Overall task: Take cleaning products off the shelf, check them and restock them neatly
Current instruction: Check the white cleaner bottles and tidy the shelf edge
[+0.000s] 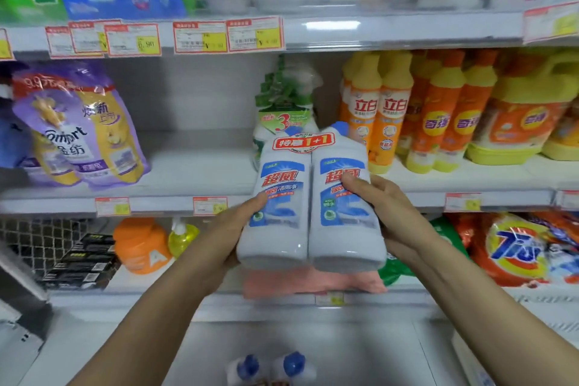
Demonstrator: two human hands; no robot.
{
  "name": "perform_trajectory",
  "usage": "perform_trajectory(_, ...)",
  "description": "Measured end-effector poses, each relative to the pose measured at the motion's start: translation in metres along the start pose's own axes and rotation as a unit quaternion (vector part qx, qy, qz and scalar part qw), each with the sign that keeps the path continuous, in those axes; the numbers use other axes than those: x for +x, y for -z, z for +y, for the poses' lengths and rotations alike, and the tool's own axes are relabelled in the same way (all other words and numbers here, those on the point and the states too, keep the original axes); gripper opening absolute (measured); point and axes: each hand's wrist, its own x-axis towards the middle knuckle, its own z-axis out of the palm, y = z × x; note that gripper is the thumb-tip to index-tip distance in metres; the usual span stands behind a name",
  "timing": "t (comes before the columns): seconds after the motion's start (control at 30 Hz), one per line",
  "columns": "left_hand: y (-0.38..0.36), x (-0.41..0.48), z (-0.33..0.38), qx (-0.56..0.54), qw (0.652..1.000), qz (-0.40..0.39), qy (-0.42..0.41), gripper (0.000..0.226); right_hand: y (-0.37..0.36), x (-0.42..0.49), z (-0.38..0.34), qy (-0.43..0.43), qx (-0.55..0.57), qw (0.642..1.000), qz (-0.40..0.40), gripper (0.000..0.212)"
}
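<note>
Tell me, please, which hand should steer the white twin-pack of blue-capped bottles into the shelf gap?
Probably left: left hand holds the white twin-pack's side facing the gap; right hand, the far side.

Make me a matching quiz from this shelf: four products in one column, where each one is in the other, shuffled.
1 twin pack
2 purple pouches
3 Tide bag
4 orange bottles

A lower shelf, right
B gripped by left hand and right hand
C middle shelf, left
D middle shelf, right

Pairs: 1-B, 2-C, 3-A, 4-D
</note>
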Motion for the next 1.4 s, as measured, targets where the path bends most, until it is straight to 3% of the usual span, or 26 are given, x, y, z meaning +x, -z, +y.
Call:
perform_trajectory(0.07, -0.003, 0.0, 0.004, 0.14, 0.98, 0.08, -0.118, 0.057, 0.0, -0.004, -0.003, 0.05, -0.017, 0.998, 0.028, 0.054)
perform_trajectory(0.13, -0.017, -0.01, 0.011, 0.169, 0.964, 0.061, -0.194, 0.059, -0.004, -0.009, -0.004, 0.117, -0.087, 0.988, 0.05, 0.05)
perform_trajectory(0.2, -0.039, -0.018, 0.011, 0.14, 0.971, -0.019, -0.192, 0.07, -0.011, -0.012, -0.001, 0.18, -0.165, 0.967, 0.067, 0.052)
perform_trajectory(0.3, -0.056, -0.012, 0.004, 0.109, 0.973, -0.012, -0.205, 0.073, -0.022, -0.013, 0.007, 0.216, -0.19, 0.958, 0.008, 0.042)
perform_trajectory(0.47, -0.035, 0.002, 0.006, -0.017, 0.984, 0.074, -0.163, 0.017, -0.028, -0.008, 0.006, 0.14, -0.193, 0.968, -0.08, 0.033)
perform_trajectory(0.6, -0.014, 0.004, 0.009, -0.137, 0.988, 0.034, -0.06, 0.024, -0.015, 0.016, 0.001, 0.188, -0.324, 0.927, -0.006, 0.039)
perform_trajectory(0.67, -0.007, 0.004, 0.009, -0.17, 0.985, 0.023, -0.009, 0.027, -0.014, 0.02, 0.0, 0.101, -0.305, 0.947, -0.02, 0.046)
perform_trajectory(0.73, -0.001, 0.005, 0.007, -0.172, 0.985, 0.015, 0.018, 0.029, -0.014, 0.024, 0.005, -0.019, -0.197, 0.978, -0.062, 0.04)
perform_trajectory(0.77, 0.004, 0.006, 0.005, -0.165, 0.986, 0.014, 0.025, 0.03, -0.013, 0.027, 0.007, -0.036, -0.168, 0.983, -0.069, 0.035)
perform_trajectory(0.87, 0.015, 0.004, 0.003, -0.136, 0.991, 0.003, 0.022, 0.028, -0.015, 0.027, 0.016, -0.022, -0.139, 0.988, -0.063, 0.036)
perform_trajectory(0.93, 0.023, 0.003, 0.001, -0.103, 0.995, -0.014, 0.0, 0.042, -0.018, 0.027, 0.021, -0.023, -0.14, 0.988, -0.06, 0.043)
perform_trajectory(1.0, 0.026, 0.0, 0.0, -0.048, 0.998, -0.011, -0.042, 0.044, -0.027, 0.024, 0.022, 0.019, -0.219, 0.975, -0.025, 0.05)
perform_trajectory(1.07, 0.024, -0.003, 0.002, 0.012, 0.994, 0.021, -0.105, 0.033, -0.041, 0.024, 0.019, 0.14, -0.339, 0.93, 0.032, 0.055)
perform_trajectory(1.13, 0.02, -0.006, 0.002, 0.13, 0.973, 0.082, -0.175, 0.026, -0.066, 0.02, 0.013, 0.203, -0.361, 0.909, 0.037, 0.06)
perform_trajectory(1.23, 0.014, -0.01, -0.004, 0.34, 0.885, 0.189, -0.256, 0.03, -0.105, 0.013, 0.012, 0.179, -0.372, 0.911, 0.017, 0.079)
perform_trajectory(1.3, 0.014, -0.014, -0.004, 0.406, 0.844, 0.231, -0.265, 0.045, -0.122, 0.014, 0.015, 0.182, -0.365, 0.913, 0.028, 0.072)
perform_trajectory(1.37, 0.023, -0.019, -0.003, 0.411, 0.843, 0.213, -0.273, 0.066, -0.132, 0.02, 0.017, 0.206, -0.338, 0.918, 0.028, 0.059)
perform_trajectory(1.4, 0.034, -0.02, -0.002, 0.38, 0.861, 0.188, -0.281, 0.075, -0.135, 0.024, 0.016, 0.214, -0.307, 0.927, 0.014, 0.052)
